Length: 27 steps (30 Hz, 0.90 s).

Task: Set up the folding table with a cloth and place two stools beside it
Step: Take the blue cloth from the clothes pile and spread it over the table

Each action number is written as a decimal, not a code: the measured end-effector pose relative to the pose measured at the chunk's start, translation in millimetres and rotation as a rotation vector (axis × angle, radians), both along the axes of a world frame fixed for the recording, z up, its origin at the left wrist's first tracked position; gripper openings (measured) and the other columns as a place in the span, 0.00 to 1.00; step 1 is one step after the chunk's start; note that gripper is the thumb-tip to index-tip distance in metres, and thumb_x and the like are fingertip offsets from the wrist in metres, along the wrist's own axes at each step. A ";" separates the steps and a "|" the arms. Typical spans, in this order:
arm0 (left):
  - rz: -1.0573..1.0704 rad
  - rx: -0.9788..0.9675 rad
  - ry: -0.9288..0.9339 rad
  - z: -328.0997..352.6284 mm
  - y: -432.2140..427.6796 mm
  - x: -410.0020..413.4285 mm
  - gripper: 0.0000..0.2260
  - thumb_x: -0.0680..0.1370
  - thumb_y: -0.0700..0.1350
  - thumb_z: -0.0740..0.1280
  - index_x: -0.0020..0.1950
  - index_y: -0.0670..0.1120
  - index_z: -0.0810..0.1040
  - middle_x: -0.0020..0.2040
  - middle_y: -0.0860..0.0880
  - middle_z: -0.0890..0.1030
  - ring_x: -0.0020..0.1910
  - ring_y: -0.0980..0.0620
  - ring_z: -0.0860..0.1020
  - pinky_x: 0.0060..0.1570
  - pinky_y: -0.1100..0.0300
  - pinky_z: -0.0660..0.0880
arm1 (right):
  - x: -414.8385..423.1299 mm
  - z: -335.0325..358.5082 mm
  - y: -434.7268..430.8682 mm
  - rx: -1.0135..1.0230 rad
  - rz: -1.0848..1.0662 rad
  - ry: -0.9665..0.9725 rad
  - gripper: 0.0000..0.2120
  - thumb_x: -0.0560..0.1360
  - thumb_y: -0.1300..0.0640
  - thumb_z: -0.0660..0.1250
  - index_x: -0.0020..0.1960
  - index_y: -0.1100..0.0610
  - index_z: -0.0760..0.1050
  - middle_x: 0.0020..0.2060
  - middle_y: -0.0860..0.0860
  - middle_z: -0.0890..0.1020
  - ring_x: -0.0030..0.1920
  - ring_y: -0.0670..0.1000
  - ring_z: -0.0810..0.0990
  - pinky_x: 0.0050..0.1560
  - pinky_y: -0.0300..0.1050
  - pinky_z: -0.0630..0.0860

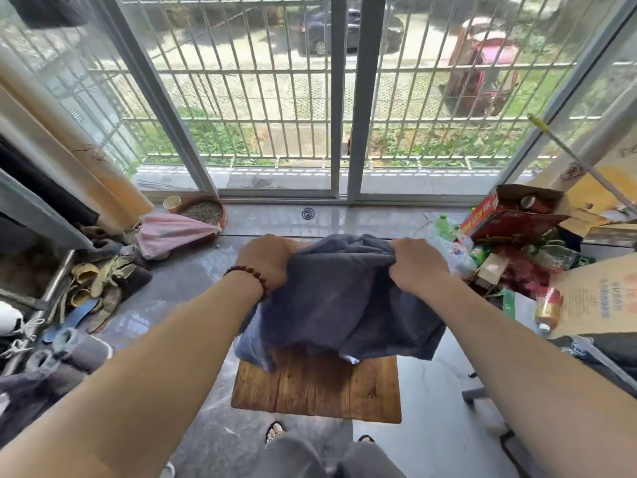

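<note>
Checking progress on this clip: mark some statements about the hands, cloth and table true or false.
1. The left hand and the right hand both grip the cloth. True.
2. The cloth lies flat over the whole table. False: it is bunched, and the near wood is bare.
3. The bead bracelet is on the right wrist. False: it is on the left wrist.
4. A pink umbrella lies on the floor at the left. True.

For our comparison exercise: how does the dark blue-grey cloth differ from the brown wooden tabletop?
The dark blue-grey cloth is crumpled; the brown wooden tabletop is flat. The cloth hangs gripped by the left hand and right hand; the tabletop lies beneath it, partly covered.
</note>
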<state>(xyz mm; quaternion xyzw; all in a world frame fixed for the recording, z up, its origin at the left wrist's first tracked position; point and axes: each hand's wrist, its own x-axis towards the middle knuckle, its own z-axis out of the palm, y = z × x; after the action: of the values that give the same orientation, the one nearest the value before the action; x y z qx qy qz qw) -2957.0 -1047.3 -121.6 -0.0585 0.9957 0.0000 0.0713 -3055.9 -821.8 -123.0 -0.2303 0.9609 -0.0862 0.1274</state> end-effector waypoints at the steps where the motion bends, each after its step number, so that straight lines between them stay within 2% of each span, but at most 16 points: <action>1: 0.094 0.076 0.019 -2.2 0.5 6.2 0.15 0.70 0.41 0.63 0.55 0.52 0.77 0.49 0.45 0.80 0.50 0.42 0.78 0.43 0.55 0.74 | -0.5 -2.0 4.6 -0.032 -0.016 -0.006 0.11 0.71 0.63 0.59 0.51 0.56 0.76 0.49 0.57 0.80 0.50 0.59 0.78 0.42 0.43 0.69; 2: 0.194 0.166 0.064 -4.8 -0.8 13.3 0.13 0.69 0.38 0.63 0.51 0.48 0.78 0.49 0.42 0.79 0.50 0.40 0.77 0.44 0.53 0.73 | -1.7 -5.3 9.7 -0.059 -0.030 -0.008 0.11 0.71 0.63 0.59 0.51 0.57 0.76 0.48 0.58 0.81 0.50 0.60 0.78 0.42 0.43 0.68; 5: 0.387 0.310 0.163 -12.9 -6.3 33.6 0.10 0.69 0.34 0.61 0.48 0.40 0.76 0.51 0.37 0.76 0.52 0.37 0.74 0.49 0.51 0.70 | -4.7 -15.6 25.1 -0.106 -0.107 -0.009 0.12 0.72 0.64 0.60 0.54 0.60 0.75 0.50 0.61 0.80 0.52 0.61 0.78 0.45 0.44 0.69; 8: 0.429 0.410 0.211 -17.4 -6.2 49.4 0.08 0.70 0.31 0.60 0.43 0.41 0.74 0.49 0.36 0.77 0.49 0.39 0.74 0.43 0.57 0.66 | -3.3 -23.8 35.2 -0.157 -0.197 0.009 0.14 0.72 0.63 0.60 0.57 0.62 0.74 0.53 0.62 0.79 0.54 0.63 0.77 0.49 0.47 0.71; 11: 0.495 0.523 0.278 -17.6 -6.3 60.4 0.12 0.69 0.30 0.59 0.46 0.42 0.76 0.47 0.39 0.79 0.45 0.43 0.74 0.43 0.60 0.64 | 1.0 -26.7 38.9 -0.168 -0.246 0.019 0.15 0.71 0.62 0.61 0.58 0.60 0.73 0.52 0.60 0.78 0.53 0.62 0.76 0.46 0.46 0.69; 13: 0.514 0.630 0.290 -16.3 -6.8 64.4 0.13 0.71 0.30 0.58 0.47 0.44 0.75 0.47 0.41 0.80 0.47 0.43 0.75 0.45 0.60 0.66 | 5.1 -23.0 40.4 -0.197 -0.281 0.001 0.16 0.70 0.61 0.62 0.57 0.57 0.70 0.52 0.59 0.77 0.52 0.61 0.75 0.45 0.47 0.68; 15: 0.508 0.694 0.304 -12.5 -6.8 67.6 0.14 0.72 0.30 0.57 0.51 0.42 0.76 0.50 0.40 0.80 0.52 0.42 0.76 0.52 0.56 0.71 | 12.2 -18.1 39.9 -0.266 -0.259 -0.031 0.17 0.67 0.60 0.65 0.55 0.54 0.68 0.51 0.57 0.76 0.49 0.60 0.74 0.44 0.47 0.68; 17: 0.514 0.720 0.327 -6.8 -6.7 72.3 0.16 0.73 0.31 0.56 0.57 0.41 0.75 0.54 0.41 0.80 0.54 0.43 0.76 0.58 0.53 0.71 | 27.4 -12.4 34.1 -0.353 -0.142 -0.053 0.23 0.66 0.58 0.68 0.60 0.50 0.67 0.53 0.56 0.76 0.51 0.59 0.74 0.45 0.45 0.68; 19: 0.519 0.734 0.350 -0.6 -6.6 77.8 0.16 0.74 0.32 0.57 0.59 0.41 0.75 0.53 0.43 0.79 0.53 0.46 0.75 0.55 0.58 0.70 | 51.3 -4.1 21.7 -0.444 -0.018 -0.075 0.33 0.66 0.52 0.72 0.67 0.42 0.63 0.58 0.54 0.73 0.56 0.56 0.74 0.51 0.45 0.69; 21: 0.477 0.755 0.352 6.2 -3.9 82.6 0.15 0.74 0.32 0.59 0.57 0.42 0.77 0.49 0.46 0.79 0.51 0.47 0.76 0.51 0.62 0.69 | 76.6 4.2 5.0 -0.497 0.070 -0.046 0.36 0.63 0.43 0.74 0.66 0.38 0.60 0.57 0.51 0.71 0.57 0.53 0.72 0.53 0.45 0.68; 23: 0.419 0.786 0.354 12.9 1.4 85.8 0.14 0.73 0.32 0.61 0.55 0.41 0.78 0.49 0.45 0.80 0.50 0.47 0.76 0.50 0.62 0.70 | 98.2 11.2 -11.9 -0.471 0.140 0.035 0.33 0.60 0.33 0.72 0.61 0.38 0.64 0.51 0.48 0.70 0.53 0.52 0.72 0.51 0.43 0.66; 25: 0.382 0.799 0.374 19.0 8.5 90.2 0.13 0.73 0.33 0.62 0.55 0.42 0.79 0.49 0.46 0.81 0.48 0.50 0.75 0.46 0.68 0.67 | 119.2 15.4 -26.9 -0.428 0.201 0.136 0.28 0.58 0.26 0.65 0.53 0.40 0.70 0.44 0.46 0.66 0.48 0.49 0.70 0.47 0.43 0.64; 27: 0.356 0.824 0.387 25.2 15.6 94.5 0.13 0.74 0.34 0.62 0.56 0.43 0.79 0.48 0.48 0.80 0.46 0.53 0.74 0.43 0.72 0.65 | 137.0 15.5 -38.7 -0.406 0.227 0.216 0.30 0.58 0.22 0.60 0.48 0.43 0.74 0.42 0.46 0.63 0.44 0.48 0.66 0.44 0.44 0.62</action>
<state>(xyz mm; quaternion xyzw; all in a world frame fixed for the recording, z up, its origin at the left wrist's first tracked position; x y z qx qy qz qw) -2862.5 -1031.7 -96.4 -0.1937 0.8825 0.4170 -0.0990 -2918.9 -860.5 -107.4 -0.3656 0.8998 -0.2375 -0.0159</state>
